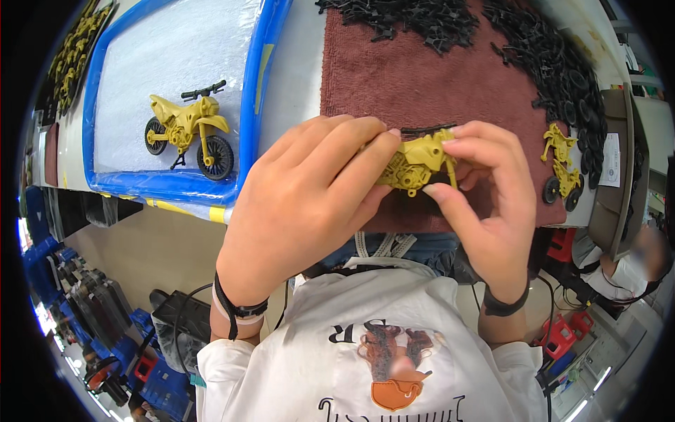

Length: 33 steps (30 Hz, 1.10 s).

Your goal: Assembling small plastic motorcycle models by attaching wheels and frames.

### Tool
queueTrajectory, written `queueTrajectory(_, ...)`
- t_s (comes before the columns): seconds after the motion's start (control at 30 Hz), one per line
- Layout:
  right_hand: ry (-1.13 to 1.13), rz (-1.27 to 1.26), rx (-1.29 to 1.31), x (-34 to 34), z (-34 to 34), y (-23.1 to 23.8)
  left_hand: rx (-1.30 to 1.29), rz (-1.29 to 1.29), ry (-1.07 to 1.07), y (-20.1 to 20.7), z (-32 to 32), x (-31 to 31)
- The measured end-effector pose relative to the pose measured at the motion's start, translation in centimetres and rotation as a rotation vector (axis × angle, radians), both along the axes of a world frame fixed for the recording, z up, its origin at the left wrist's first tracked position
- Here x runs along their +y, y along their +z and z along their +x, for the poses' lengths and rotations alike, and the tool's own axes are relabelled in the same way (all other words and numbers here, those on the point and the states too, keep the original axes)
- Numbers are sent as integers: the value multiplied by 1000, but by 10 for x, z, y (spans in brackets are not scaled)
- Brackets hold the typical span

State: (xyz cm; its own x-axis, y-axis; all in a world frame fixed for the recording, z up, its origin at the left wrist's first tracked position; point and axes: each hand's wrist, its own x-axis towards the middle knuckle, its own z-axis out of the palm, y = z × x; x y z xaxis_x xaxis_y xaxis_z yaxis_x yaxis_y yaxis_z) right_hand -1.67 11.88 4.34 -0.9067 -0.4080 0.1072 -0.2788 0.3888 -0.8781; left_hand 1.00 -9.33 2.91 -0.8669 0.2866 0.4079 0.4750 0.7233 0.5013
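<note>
Above the near part of a reddish-brown towel [394, 84], both hands hold a yellow toy motorcycle [415, 165] with a black handlebar bar on its upper side. My left hand [320, 183] wraps over its left end and hides that part. With thumb and fingertips, my right hand [492, 172] pinches the right end near the front fork. A finished-looking yellow toy motorcycle [186, 126] with black wheels and handlebar lies in a blue-rimmed tray [264, 70] at the left.
Black small parts [415, 17] are heaped along the towel's far edge. Black wheels [580, 98] pile up at the right. Beside them lie yellow motorcycle parts [560, 144]. More yellow pieces [74, 53] fill a dark tray at far left. A person [636, 264] sits at the right.
</note>
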Motion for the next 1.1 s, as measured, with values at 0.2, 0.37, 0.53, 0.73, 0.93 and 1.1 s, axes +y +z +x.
queueTrajectory(0.2,4,247,317,-2,1,-14,-144,-18,5,3,2,2)
queueTrajectory(0.37,-38,234,308,0,3,-18,-146,-10,45,1,6,8)
queueTrajectory(0.53,-94,216,268,-4,10,-19,-181,56,86,-1,9,10)
queueTrajectory(0.73,-182,224,339,-14,11,-29,-226,59,118,1,12,15)
queueTrajectory(0.93,-201,-27,231,-20,13,-35,-243,41,137,3,18,15)
queueTrajectory(1.1,-203,-353,-16,-20,21,-34,-265,93,122,1,22,14)
